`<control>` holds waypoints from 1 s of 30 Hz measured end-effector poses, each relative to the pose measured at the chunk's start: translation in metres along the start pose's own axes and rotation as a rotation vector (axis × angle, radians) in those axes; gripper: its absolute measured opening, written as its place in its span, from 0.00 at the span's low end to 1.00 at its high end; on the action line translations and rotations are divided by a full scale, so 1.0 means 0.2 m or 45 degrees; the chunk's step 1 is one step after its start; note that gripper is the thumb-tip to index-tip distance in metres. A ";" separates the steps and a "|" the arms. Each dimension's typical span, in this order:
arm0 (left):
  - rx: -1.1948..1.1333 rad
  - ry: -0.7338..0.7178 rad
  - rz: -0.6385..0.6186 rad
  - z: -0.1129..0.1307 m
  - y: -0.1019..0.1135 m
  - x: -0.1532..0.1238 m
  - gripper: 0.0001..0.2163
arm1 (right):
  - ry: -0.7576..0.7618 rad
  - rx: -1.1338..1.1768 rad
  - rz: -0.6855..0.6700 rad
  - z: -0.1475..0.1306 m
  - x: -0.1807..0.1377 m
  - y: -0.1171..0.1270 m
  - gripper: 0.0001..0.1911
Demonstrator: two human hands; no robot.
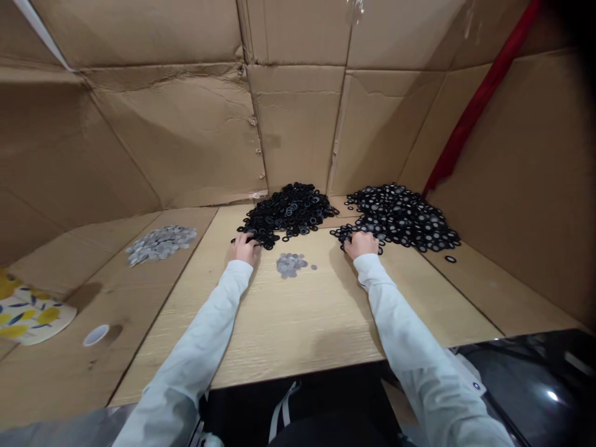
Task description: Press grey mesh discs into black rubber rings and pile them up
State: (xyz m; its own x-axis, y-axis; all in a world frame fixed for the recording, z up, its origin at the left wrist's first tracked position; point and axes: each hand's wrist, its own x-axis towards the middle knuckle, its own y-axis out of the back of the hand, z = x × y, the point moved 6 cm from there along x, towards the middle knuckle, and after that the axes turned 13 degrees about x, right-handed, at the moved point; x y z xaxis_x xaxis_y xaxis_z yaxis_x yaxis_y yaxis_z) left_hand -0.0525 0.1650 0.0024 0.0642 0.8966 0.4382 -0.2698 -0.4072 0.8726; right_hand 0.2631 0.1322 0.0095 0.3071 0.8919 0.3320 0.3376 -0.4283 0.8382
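Note:
My left hand (244, 248) is at the near left edge of a heap of black rings (293, 208), its fingers curled onto some rings at the fringe. My right hand (362, 244) is closed at the near edge of a second heap, made of black rings with pale grey centres (403, 214). Its fingertips point down among the pieces, and what they pinch is hidden. Between my hands lies a small pile of grey discs (290, 265), which neither hand touches.
A larger pile of grey discs (162, 243) lies on the left. Nearer are a small white cup or lid (96, 335) and a lemon-patterned container (32, 316). Cardboard walls (298, 124) close off the back and sides. Red cloth (479, 102) hangs at right; one ringed piece (450, 259) lies apart.

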 end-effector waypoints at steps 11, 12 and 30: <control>-1.258 0.771 -0.375 0.23 0.00 -0.14 0.01 | 0.531 0.242 -0.619 -0.35 -0.22 -0.25 0.11; -1.413 0.836 -0.449 0.27 -0.01 -0.16 0.01 | 0.507 0.244 -0.597 -0.34 -0.22 -0.26 0.13; -1.808 0.923 -0.555 0.31 -0.05 -0.26 0.02 | 0.393 0.686 -0.753 -0.39 -0.24 -0.29 0.10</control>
State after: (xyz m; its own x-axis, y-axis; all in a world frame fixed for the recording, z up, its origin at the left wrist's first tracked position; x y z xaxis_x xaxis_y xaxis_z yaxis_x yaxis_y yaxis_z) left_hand 0.0059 0.1128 -0.0162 0.0425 0.9490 -0.3123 -0.9863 -0.0101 -0.1648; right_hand 0.1590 0.1257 -0.0206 -0.2823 0.9565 0.0736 0.7668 0.1789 0.6165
